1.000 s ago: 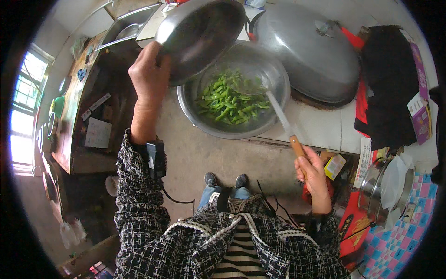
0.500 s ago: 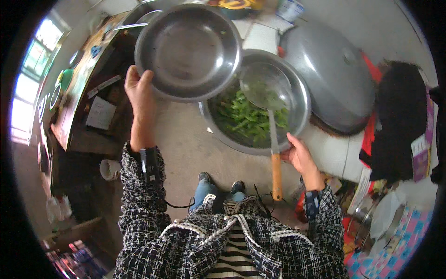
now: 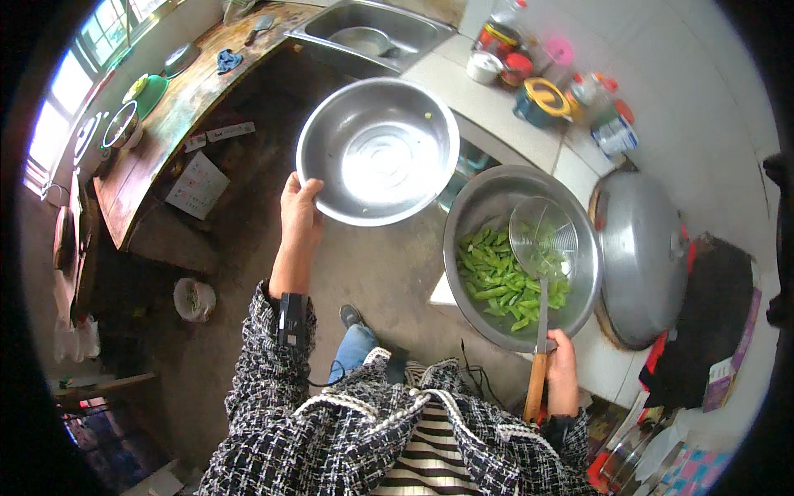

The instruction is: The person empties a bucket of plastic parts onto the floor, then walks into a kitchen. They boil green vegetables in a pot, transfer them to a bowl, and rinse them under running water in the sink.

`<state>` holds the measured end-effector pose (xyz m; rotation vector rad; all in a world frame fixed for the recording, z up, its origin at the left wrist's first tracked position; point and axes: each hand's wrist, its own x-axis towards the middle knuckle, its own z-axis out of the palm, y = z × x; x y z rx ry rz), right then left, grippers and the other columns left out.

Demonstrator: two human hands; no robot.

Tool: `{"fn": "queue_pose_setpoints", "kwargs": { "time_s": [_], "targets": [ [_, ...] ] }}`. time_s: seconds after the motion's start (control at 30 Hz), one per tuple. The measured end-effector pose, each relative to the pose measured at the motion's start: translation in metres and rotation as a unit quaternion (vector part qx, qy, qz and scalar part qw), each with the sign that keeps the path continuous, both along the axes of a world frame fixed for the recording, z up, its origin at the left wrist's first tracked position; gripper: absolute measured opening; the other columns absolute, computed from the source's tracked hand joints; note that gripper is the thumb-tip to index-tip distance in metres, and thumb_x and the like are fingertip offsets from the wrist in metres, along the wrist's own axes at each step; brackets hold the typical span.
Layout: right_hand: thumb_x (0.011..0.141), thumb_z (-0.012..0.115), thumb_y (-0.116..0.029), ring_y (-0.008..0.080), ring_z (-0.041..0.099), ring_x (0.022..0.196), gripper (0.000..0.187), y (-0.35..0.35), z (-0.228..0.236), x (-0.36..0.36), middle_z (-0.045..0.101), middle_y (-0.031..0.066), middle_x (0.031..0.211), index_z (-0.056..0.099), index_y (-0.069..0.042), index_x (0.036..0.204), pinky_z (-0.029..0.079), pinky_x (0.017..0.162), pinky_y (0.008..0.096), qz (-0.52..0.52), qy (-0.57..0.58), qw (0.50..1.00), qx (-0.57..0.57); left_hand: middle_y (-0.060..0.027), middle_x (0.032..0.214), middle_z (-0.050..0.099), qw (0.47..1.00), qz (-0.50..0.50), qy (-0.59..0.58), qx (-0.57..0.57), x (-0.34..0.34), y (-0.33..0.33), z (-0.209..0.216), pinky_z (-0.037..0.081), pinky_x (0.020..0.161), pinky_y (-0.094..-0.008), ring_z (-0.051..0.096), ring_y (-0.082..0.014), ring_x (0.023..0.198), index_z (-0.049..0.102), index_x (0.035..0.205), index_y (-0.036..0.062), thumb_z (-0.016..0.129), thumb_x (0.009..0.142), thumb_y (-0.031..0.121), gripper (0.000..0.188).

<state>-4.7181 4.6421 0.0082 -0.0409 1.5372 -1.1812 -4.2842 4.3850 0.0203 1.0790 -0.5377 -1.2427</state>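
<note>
My left hand is closed on the near left rim of a shiny metal basin, holding it up over the floor. Only a few small green bits cling to its inside. My right hand grips the near rim of a larger, deeper metal basin on the right. Green pods or cut green pieces lie in its lower part. A wire skimmer rests over them, its wooden handle sticking out over the rim beside my right hand. Fingers under the rim are hidden.
A steel sink with a pan stands at the far side. Jars and bottles line the tiled counter. A large grey domed lid sits right of the big basin. A wooden table runs along the left; a bin stands below it.
The view has turned, bringing the sink and jars into sight. In the picture both basins have shifted right and down. The left basin has tilted and stands farther apart from the larger one.
</note>
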Motion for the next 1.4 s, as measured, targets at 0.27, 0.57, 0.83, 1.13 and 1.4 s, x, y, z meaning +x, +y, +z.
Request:
{"fn": "queue_pose_setpoints", "kwargs": {
  "time_s": [0.27, 0.57, 0.83, 1.13, 1.4],
  "targets": [
    [0.081, 0.059, -0.021, 0.0213, 0.059, 0.073, 0.017, -0.130, -0.014, -0.040, 0.062, 0.0072, 0.080, 0.060, -0.005, 0.087, 0.049, 0.065, 0.0344, 0.053, -0.034, 0.997, -0.043, -0.0022, 0.088, 0.058, 0.995, 0.103, 0.001, 0.005, 0.013, 0.002, -0.014, 0.049, 0.069, -0.0250, 0.057, -0.0113, 0.076, 0.055, 0.097, 0.0044, 0.056, 0.081, -0.004, 0.018],
    [0.082, 0.059, -0.022, 0.0195, 0.059, 0.070, 0.016, -0.445, -0.025, 0.022, 0.063, 0.0060, 0.079, 0.061, -0.006, 0.085, 0.049, 0.064, 0.0331, 0.180, -0.102, 0.973, -0.105, -0.0016, 0.087, 0.057, 0.971, 0.232, -0.055, -0.001, 0.062, -0.078, 0.011, 0.053, 0.058, -0.0234, 0.058, -0.0105, 0.066, 0.052, 0.096, 0.0062, 0.058, 0.083, -0.002, 0.017],
    [0.084, 0.056, -0.019, 0.0185, 0.059, 0.068, 0.014, -0.612, -0.042, 0.094, 0.064, 0.0047, 0.075, 0.061, -0.006, 0.081, 0.049, 0.065, 0.0316, 0.278, -0.165, 0.939, -0.118, -0.0054, 0.093, 0.059, 0.945, 0.324, -0.052, 0.000, 0.092, -0.103, 0.021, 0.056, 0.075, -0.0288, 0.061, -0.0134, 0.084, 0.051, 0.100, 0.0039, 0.058, 0.082, -0.003, 0.021],
    [0.081, 0.059, -0.016, 0.0217, 0.057, 0.068, 0.013, -0.689, -0.091, 0.102, 0.059, 0.0089, 0.076, 0.058, -0.003, 0.083, 0.048, 0.060, 0.0356, 0.283, -0.138, 0.946, -0.080, -0.0046, 0.093, 0.058, 0.932, 0.358, -0.041, 0.038, 0.089, -0.149, 0.019, 0.054, 0.077, -0.0298, 0.062, -0.0144, 0.081, 0.052, 0.101, 0.0034, 0.057, 0.082, -0.002, 0.021],
    [0.082, 0.059, -0.017, 0.0210, 0.058, 0.069, 0.015, -0.686, -0.112, 0.101, 0.060, 0.0069, 0.078, 0.059, -0.004, 0.089, 0.049, 0.063, 0.0343, 0.285, -0.137, 0.948, -0.032, -0.0043, 0.092, 0.058, 0.944, 0.327, -0.017, 0.046, 0.097, -0.190, 0.008, 0.054, 0.077, -0.0299, 0.061, -0.0141, 0.084, 0.051, 0.100, 0.0052, 0.059, 0.081, -0.001, 0.021]
  ]
}}
